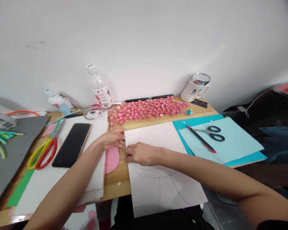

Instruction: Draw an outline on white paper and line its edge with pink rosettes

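A large white sheet of paper with pencilled curves and lines lies before me, its near part reaching over the table's front edge. My left hand is closed at the sheet's left edge, its fingertips gripping the margin. Right beside it, my right hand lies over the paper with curled fingers pinched at the same edge. The fingertips of both hands nearly meet, and anything small between them is hidden. A pink paper piece lies just below my left hand.
Many pink paper coils spread along the wall. Left are a phone, red-yellow scissors and a bottle. On the right, black scissors and a red-black pen lie on light-blue paper, near a mug.
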{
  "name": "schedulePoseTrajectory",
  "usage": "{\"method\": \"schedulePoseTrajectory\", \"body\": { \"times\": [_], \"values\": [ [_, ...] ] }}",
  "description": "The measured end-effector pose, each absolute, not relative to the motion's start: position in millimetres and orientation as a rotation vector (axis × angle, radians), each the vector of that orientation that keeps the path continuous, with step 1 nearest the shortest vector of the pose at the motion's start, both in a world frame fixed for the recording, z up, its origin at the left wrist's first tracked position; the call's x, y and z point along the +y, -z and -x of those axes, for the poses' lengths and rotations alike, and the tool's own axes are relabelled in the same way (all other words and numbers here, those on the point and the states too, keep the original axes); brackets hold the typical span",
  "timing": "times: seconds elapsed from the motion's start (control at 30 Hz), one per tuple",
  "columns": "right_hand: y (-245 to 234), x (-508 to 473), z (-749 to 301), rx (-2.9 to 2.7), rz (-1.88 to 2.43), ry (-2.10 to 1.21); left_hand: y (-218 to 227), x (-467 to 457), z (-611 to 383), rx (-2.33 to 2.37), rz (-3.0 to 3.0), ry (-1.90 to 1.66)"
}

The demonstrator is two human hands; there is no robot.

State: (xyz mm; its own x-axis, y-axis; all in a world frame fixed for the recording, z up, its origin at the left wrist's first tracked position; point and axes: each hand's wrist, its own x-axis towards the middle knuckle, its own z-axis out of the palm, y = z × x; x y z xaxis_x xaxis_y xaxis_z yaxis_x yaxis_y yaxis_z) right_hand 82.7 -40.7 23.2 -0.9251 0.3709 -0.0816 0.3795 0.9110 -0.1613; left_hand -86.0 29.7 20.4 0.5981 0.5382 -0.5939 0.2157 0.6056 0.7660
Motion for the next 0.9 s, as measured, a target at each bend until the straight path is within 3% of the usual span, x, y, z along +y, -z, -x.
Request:
{"method": "schedulePoseTrajectory", "body": {
  "times": [0.23, 0.73, 0.9],
  "values": [
    [-30.8, -38.2, -82.1, 3.010, -0.581, 0.359, -21.1, 29.8, 86.1, 0.947, -0.942, -0.208],
    [-16.8, -43.0, -82.2, 3.098, -0.449, 0.132, -21.5, 29.8, 86.5, 0.945, -0.944, -0.206],
    [-15.2, -37.9, -82.9, 3.122, -0.463, 0.208, -19.1, 30.7, 87.7, 0.946, -0.938, -0.209]
  ]
}}
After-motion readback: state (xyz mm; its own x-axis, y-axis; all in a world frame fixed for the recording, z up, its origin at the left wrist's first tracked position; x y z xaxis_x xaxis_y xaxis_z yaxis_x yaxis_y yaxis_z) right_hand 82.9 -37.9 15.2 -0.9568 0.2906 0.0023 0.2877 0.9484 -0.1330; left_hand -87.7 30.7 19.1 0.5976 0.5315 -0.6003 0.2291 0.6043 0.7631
